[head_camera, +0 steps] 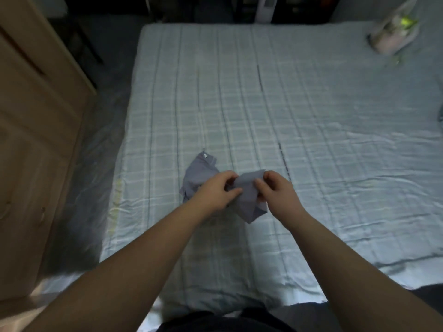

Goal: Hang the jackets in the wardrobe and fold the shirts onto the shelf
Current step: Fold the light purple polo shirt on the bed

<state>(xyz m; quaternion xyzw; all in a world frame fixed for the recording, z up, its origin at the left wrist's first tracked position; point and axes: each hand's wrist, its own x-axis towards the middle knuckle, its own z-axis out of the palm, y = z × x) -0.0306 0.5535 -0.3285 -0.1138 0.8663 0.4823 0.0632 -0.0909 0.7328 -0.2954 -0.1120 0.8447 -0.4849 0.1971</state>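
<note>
A small grey-blue shirt point(248, 196) lies bunched on the bed point(311, 130), near its front middle. My left hand point(215, 190) pinches the cloth at its left side, fingers and thumb curled on a fold. My right hand point(275, 190) pinches the cloth from the right, lifting a folded part between the hands. Another part of the garment, with a white tag, trails on the bed behind my left hand. The wooden wardrobe point(31, 144) stands at the left.
The bed has a pale blue checked cover. A clear plastic bag point(393, 32) with pale contents lies at the bed's far right corner. A narrow dark floor strip runs between wardrobe and bed. A white upright appliance point(266, 8) stands beyond the bed.
</note>
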